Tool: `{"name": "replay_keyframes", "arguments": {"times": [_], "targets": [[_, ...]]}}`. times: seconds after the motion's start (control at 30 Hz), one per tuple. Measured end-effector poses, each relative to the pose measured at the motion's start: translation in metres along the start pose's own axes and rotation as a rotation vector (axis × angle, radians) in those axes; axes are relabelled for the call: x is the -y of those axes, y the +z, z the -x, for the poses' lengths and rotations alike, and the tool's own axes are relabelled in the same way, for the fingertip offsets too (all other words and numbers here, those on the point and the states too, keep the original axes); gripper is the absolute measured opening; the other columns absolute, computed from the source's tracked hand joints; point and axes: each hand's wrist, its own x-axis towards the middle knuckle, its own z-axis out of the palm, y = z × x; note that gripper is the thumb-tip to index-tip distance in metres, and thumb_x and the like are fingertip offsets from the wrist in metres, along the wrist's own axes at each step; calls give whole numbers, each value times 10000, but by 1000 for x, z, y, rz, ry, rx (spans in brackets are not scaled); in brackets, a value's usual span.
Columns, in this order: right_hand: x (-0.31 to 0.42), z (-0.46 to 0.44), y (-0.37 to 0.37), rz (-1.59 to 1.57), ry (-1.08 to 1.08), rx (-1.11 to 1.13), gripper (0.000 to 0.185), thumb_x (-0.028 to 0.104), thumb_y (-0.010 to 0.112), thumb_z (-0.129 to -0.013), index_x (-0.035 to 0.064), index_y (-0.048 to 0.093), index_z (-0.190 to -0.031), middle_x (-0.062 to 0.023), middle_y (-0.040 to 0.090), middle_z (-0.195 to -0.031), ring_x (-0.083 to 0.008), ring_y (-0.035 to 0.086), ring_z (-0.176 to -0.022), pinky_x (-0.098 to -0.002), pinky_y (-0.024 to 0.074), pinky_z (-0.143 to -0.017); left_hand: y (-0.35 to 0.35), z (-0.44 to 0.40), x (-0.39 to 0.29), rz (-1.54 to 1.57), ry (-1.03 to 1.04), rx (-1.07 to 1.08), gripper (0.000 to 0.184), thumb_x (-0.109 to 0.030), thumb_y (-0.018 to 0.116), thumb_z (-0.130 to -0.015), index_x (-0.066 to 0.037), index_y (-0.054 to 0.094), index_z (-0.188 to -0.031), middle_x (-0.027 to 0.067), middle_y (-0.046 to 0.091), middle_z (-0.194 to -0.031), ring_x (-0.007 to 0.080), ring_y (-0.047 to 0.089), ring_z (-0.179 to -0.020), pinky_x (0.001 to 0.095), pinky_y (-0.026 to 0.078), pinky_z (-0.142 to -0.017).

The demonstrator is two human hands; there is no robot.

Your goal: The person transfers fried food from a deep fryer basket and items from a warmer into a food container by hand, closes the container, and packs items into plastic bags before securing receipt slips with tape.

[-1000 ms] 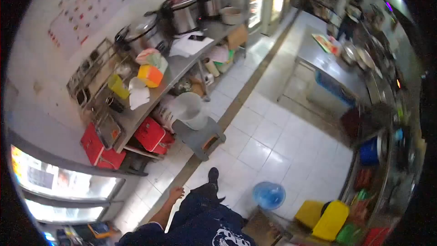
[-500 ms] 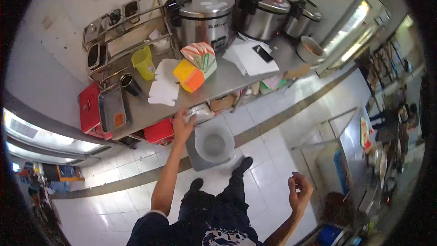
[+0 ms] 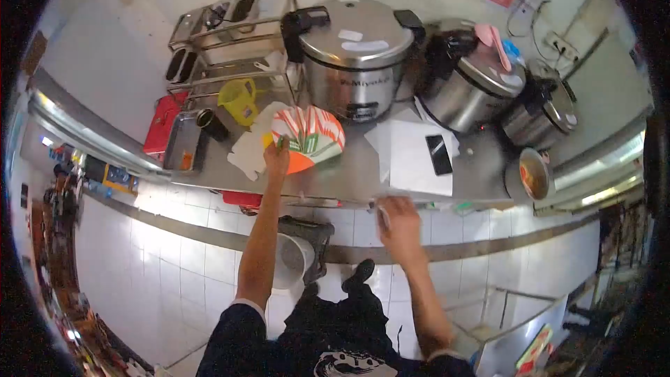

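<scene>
My left hand [image 3: 276, 158] is at the left end of a stack of folded paper food boxes [image 3: 317, 132], striped orange, green and white. Its fingers close on the yellow and orange edge, partly hiding it. Under and beside the stack lies a flat sheet of white card [image 3: 249, 155]. My right hand [image 3: 399, 223] hangs in front of the counter edge, below the white paper sheets [image 3: 419, 164]. It is smeared by motion with the fingers bent, and I cannot make out anything in it.
Three steel rice cookers [image 3: 359, 56] stand along the wall on the steel counter [image 3: 349, 181]. A phone [image 3: 439, 155] lies on the papers. Nearby are a yellow jug [image 3: 239, 102], a metal tray [image 3: 184, 141] and a bowl [image 3: 534, 174]. A bucket [image 3: 292, 262] stands on the floor.
My left hand has reached forward from the counter's front edge to the paper food boxes. The right hand has come up and inward towards the counter. The view has turned and moved closer.
</scene>
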Motion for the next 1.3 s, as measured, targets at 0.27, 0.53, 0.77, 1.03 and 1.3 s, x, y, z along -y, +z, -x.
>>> {"name": "replay_keyframes", "arguments": {"times": [0.27,0.53,0.77,1.03,1.3], "targets": [[31,-214,211,223,-462,-91,415,190,634,-781,48,633,-1171,-118,583,-1248,-349,415,-1289,-562,281,-1070,-28,18,-89,147,-168,47,339,-266,555,-968,60,644,-977,61,646,-794,118,577,-840,304,466,-730],[-21,-203,253,624,-250,239,370,348,554,-873,141,697,-1144,-207,487,-1399,-416,297,-1380,-651,184,-1075,-28,17,-98,64,-182,-104,283,-199,509,-972,53,637,-954,131,632,-796,224,534,-710,350,430,-691],[-29,-190,284,551,-115,384,381,256,455,-918,138,632,-1234,-283,400,-1439,-484,223,-1399,-708,159,-1060,-145,-53,-150,-8,192,-528,301,-241,528,-977,19,626,-1092,127,634,-970,234,607,-928,339,497,-770],[-81,-92,148,-693,-134,302,459,269,545,-895,50,510,-1296,-239,382,-1458,-403,273,-1386,-550,168,-1129,-72,87,-312,1110,-455,-215,335,-246,615,-911,-62,596,-1190,108,634,-1030,238,617,-866,373,490,-651],[-282,220,-144,-1884,512,-348,717,313,647,-884,16,309,-1444,-157,372,-1485,-276,332,-1369,-401,222,-1142,290,284,-405,442,185,1364,248,-245,573,-942,-49,651,-1073,115,655,-838,177,622,-679,298,442,-533]]}}
